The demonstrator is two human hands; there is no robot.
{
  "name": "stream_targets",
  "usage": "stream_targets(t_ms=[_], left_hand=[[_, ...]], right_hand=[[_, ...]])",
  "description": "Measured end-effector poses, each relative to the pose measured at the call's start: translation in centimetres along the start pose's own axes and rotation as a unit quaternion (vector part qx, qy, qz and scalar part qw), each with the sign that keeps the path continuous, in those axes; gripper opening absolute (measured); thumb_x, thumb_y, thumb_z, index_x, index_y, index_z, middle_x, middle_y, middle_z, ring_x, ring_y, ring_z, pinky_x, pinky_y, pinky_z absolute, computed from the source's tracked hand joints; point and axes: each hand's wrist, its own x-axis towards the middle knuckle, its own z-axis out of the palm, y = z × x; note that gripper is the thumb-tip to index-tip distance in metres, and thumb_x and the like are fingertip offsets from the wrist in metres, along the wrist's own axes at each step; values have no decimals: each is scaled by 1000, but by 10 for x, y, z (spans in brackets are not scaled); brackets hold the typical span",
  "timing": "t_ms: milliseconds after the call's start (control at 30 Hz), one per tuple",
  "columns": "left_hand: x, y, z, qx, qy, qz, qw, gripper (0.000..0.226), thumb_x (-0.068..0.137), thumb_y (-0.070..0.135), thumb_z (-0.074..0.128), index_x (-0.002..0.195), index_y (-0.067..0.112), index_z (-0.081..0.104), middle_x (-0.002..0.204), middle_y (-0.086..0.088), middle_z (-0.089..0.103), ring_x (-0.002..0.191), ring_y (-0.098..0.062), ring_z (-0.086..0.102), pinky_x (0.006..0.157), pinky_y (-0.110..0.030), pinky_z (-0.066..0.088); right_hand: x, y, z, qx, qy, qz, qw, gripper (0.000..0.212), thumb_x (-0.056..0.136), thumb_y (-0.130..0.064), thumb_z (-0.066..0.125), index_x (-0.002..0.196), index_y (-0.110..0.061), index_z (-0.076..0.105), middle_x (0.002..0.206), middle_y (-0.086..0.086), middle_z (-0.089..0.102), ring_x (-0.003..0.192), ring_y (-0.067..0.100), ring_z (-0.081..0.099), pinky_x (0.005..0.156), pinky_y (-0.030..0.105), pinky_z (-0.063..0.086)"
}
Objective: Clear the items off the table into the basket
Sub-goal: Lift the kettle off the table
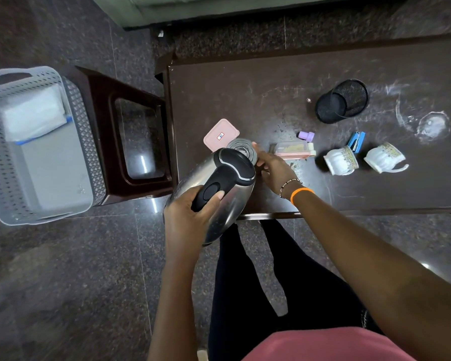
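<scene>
A steel kettle point(229, 204) with a black lid and handle hangs tilted over the table's near left corner. My left hand point(190, 212) grips its black handle. My right hand point(274, 170) reaches past the kettle's top and closes on a glass jar point(241, 147), which the kettle partly hides. The grey perforated basket point(84, 131) stands on the floor at the left with a white box point(34, 113) inside it.
On the dark table point(245, 100) lie a pink lidded box point(220, 134), a clear pink container point(292, 149), a small purple bottle point(306, 136), a black mesh cup point(341, 101), a blue stapler point(357, 142) and two white mugs point(340, 161). A dark stool point(130, 136) stands between table and basket.
</scene>
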Motion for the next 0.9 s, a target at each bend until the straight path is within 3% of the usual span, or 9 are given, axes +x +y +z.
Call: stream_targets(t_ms=[233,433,600,800,900], left_hand=[[0,2,1,20,4,10,1000,12,80,30,70,77,18,70,59,-8,64,62,-17,55,52,-17,40],[-1,1,-1,27,11,9,1000,11,81,32,69,72,25,66,53,1,59,53,1,51,50,-7,37],[-2,-2,-3,25,10,-4,1000,20,81,33,68,70,17,66,57,-12,61,54,-16,52,49,-20,39],[-1,-1,-5,5,4,-19,1000,19,81,34,68,70,18,67,56,-13,59,47,-6,42,46,-14,34],[-2,0,-6,3,3,-20,1000,17,81,35,68,71,22,67,51,-2,57,48,-6,47,47,-11,35]], right_hand=[[-1,-2,-1,8,0,13,1000,81,74,12,39,144,-27,26,102,18,59,96,33,55,90,44,49],[0,-7,-1,54,21,28,998,73,76,11,41,141,-23,35,103,18,64,91,34,59,91,41,50],[4,-8,-2,97,60,56,992,63,77,9,50,132,-21,48,96,19,68,76,28,60,84,30,51],[8,-12,-3,82,82,79,990,55,76,3,60,124,-23,57,91,13,71,77,30,64,83,36,54],[9,-15,-3,61,89,87,990,49,78,-3,62,121,-25,59,91,10,72,82,30,65,81,35,54]])
